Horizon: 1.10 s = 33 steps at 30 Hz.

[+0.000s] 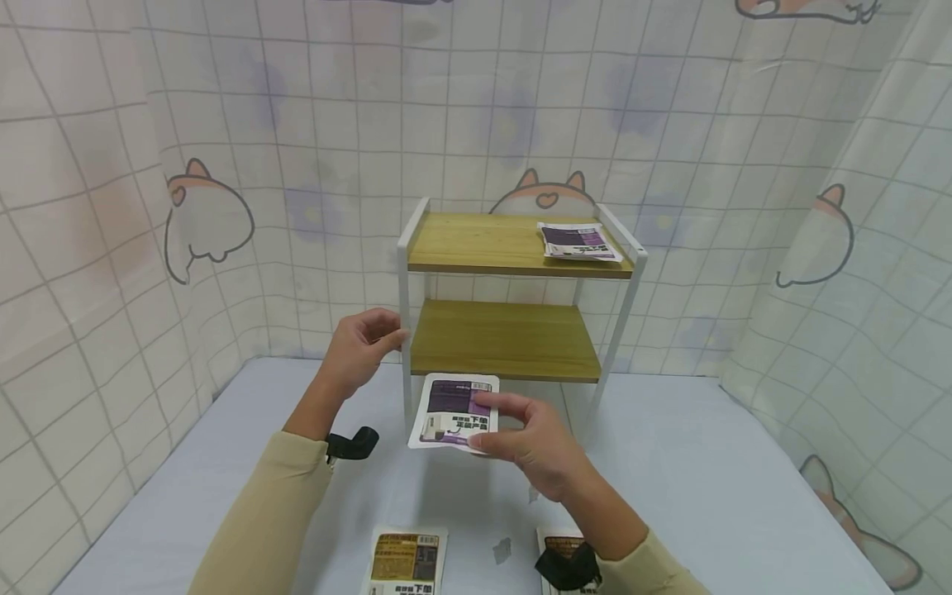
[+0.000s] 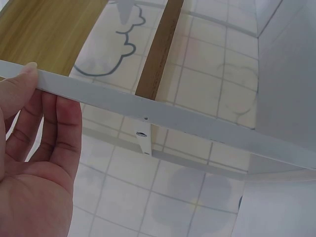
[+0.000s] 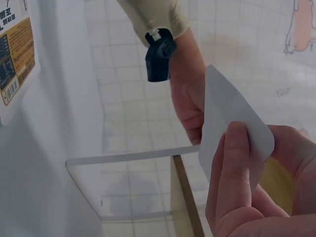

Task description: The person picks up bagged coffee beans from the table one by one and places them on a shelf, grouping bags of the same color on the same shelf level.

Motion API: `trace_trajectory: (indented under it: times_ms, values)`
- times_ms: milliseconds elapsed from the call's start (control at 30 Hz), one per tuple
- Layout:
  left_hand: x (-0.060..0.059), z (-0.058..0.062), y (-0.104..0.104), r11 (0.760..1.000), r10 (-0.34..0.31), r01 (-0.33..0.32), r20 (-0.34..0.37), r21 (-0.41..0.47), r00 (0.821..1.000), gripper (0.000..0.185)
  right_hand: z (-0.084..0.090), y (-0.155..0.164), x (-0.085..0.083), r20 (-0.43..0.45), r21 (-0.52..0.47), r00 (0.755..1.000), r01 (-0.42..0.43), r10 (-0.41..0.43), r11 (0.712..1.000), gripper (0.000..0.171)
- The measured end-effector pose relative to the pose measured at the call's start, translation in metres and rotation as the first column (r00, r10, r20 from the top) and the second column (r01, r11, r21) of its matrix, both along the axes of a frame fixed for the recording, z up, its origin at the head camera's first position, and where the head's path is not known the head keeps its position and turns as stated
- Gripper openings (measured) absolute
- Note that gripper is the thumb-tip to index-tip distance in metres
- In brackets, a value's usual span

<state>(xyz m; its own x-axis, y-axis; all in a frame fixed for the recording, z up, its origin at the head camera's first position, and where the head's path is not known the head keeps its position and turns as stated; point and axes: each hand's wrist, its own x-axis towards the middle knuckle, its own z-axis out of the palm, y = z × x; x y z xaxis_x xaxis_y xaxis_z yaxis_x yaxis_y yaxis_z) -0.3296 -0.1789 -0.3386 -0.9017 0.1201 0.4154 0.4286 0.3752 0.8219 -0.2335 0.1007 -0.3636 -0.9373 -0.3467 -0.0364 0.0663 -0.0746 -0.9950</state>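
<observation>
A two-tier shelf with a white frame and wooden boards stands on the table; its upper board and lower board face me. My left hand pinches the shelf's front left post between thumb and fingers, level with the lower board. In front of that board, my right hand holds a flat white packet with a purple label by its right side. The packet's plain white back shows in the right wrist view, fingers pressed against it.
Several purple-labelled packets lie piled at the right of the upper board. On the table near me lie a yellow-labelled packet and another packet, partly covered by the right wrist strap. Patterned curtains surround the table.
</observation>
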Motion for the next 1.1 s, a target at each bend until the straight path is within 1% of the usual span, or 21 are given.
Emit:
trace_trajectory:
  times_ms: [200,367,667,800,1100]
  values:
    - [-0.001,-0.001,0.001,1.0,0.005,-0.005,0.01,0.01,1.0,0.017,0.009,0.002,0.001,-0.009,0.001,1.0,-0.022,0.022,1.0,0.06]
    - [-0.002,-0.001,0.001,1.0,0.004,-0.004,0.012,0.005,1.0,0.018,0.017,0.004,0.0,-0.019,0.0,0.999,-0.039,0.039,0.999,0.06]
    - [-0.002,-0.001,0.0,1.0,0.008,-0.008,0.012,0.001,1.0,0.022,0.03,0.007,0.0,-0.04,0.003,0.999,-0.037,0.038,0.999,0.059]
    - [-0.002,-0.001,0.0,1.0,0.013,-0.013,0.013,-0.001,1.0,0.022,0.036,0.008,0.0,-0.042,0.005,0.999,-0.031,0.031,1.0,0.059]
    - [-0.003,-0.002,0.0,1.0,0.017,-0.017,0.006,-0.006,1.0,0.019,0.049,0.011,-0.002,-0.08,-0.001,0.995,-0.053,0.052,0.999,0.06]
